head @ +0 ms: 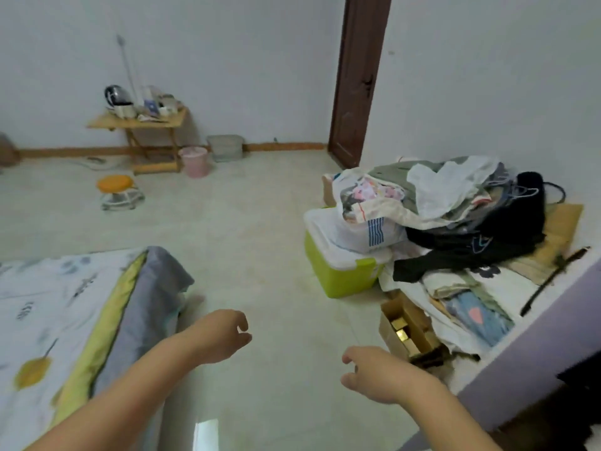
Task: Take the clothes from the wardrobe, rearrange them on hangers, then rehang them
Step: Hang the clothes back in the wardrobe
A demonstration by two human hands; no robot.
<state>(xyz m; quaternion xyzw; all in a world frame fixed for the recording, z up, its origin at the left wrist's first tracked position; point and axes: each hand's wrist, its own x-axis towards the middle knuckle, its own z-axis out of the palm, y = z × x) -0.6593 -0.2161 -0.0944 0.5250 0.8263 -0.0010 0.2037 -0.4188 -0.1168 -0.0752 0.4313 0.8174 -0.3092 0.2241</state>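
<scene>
A heap of clothes (455,203) lies at the right, with white, grey-green and black garments tangled together and several wire hangers (517,190) sticking out of it. A black garment (471,249) spreads along the heap's front. My left hand (224,335) hovers over the floor at lower centre, fingers loosely curled, holding nothing. My right hand (374,374) hangs a little lower and to the right, also loosely curled and empty. Both hands are well short of the heap. The wardrobe is not in view.
A green storage box (338,271) with a white lid stands beside the heap. An open cardboard box (409,333) sits on the floor near my right hand. A bed (65,320) fills the lower left. A wooden folding table (140,125), an orange stool (117,190), buckets and a brown door (357,79) line the far side.
</scene>
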